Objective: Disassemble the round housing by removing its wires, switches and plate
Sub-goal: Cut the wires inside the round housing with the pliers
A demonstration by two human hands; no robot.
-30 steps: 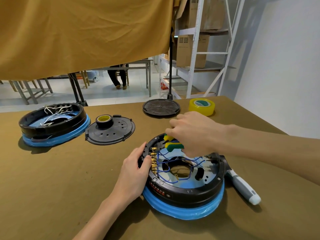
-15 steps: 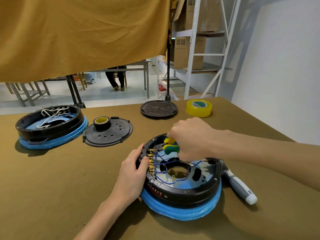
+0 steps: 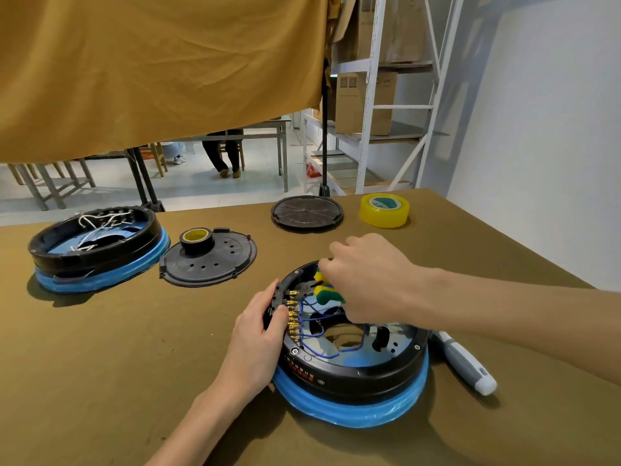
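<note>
Round housing (image 3: pixel 353 375) glossy black plastic; terminals (image 3: pixel 293 314) shiny brass; table (image 3: pixel 134 348) matt olive cloth.

Both hands crowd the round housing (image 3: pixel 353 368) at its left and far rim. A screwdriver (image 3: pixel 465 364) lies against its right side. Bare table (image 3: pixel 117 364) lies open to the left.

An olive-brown cloth-covered surface (image 3: pixel 117 364) carries two round black housings on blue bases: one with blue wires (image 3: pixel 353 375) near the front, right of centre, and another with white wires (image 3: pixel 94 250) at the far left. Just right of that far one lies a black perforated plate (image 3: pixel 215 267) bearing a small roll of yellow-cored black tape (image 3: pixel 196 240), while a ribbed black disc (image 3: pixel 306 211) and a roll of yellow tape (image 3: pixel 384 210) sit near the far edge. A grey-and-white screwdriver (image 3: pixel 465 363) lies just beside the front housing, on its right.
</note>
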